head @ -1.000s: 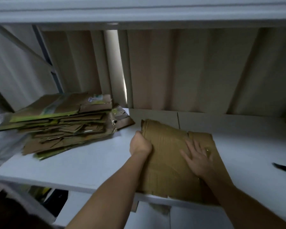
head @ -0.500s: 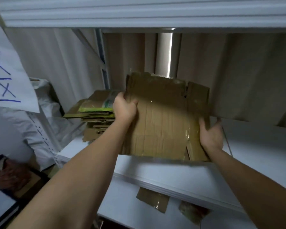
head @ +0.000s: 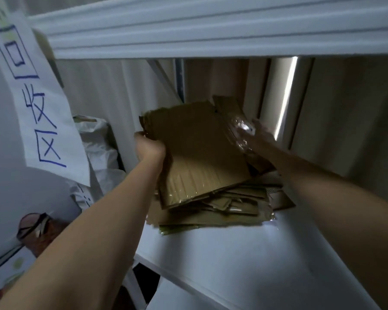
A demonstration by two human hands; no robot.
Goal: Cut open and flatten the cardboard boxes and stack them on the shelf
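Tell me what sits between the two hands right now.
In the head view, the flattened cardboard sheet spans the gap: the left hand grips its left edge, the right hand is at its taped right edge, above the cardboard stack.

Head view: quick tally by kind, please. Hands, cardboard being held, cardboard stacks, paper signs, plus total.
Hands: 2, left hand and right hand, both with a grip on the sheet
Held flattened cardboard sheet: 1
Stack of flattened cardboard on the shelf: 1 (sheets in it too overlapped to count)
Paper sign with blue writing: 1
Total: 5
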